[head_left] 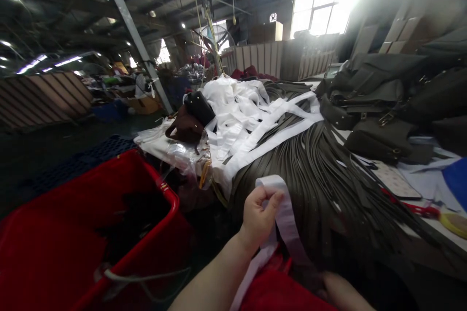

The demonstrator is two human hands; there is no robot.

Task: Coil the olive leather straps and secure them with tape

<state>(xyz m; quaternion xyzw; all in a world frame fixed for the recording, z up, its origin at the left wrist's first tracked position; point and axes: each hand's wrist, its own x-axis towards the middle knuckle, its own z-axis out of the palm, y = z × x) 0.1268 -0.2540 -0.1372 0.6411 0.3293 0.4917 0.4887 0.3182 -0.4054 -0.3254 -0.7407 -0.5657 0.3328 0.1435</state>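
A long flat white fabric-like strip point(290, 216) is held by the left hand point(260, 214), of which the thumb and fingers are closed together on it; it is bent in a loop over this hand, and its two lengths hang down below. The right hand point(339, 291) is seen only partly, low and to the right of the left hand, near the lower part of the strip; it is blurred, so it cannot be told whether its fingers are apart or clamped. The step in hand is judged to be the handling of one single strip, and for the next move a firm pinch and an untwisted strip seem to be called for. Beneath the hands, a bright red cloth point(284, 294) is seen. Beyond the left hand, a tangled heap of white strips point(237, 124) lies on a thick bundle of dark grey-green narrow straps point(302, 170), which is spread also to the right. To the left of the left hand, a large red plastic tub point(171, 204) is placed. On its rim a small pale mark point(164, 185) is noticed, but it is too small to be read; no brand or label can be made out with certainty.
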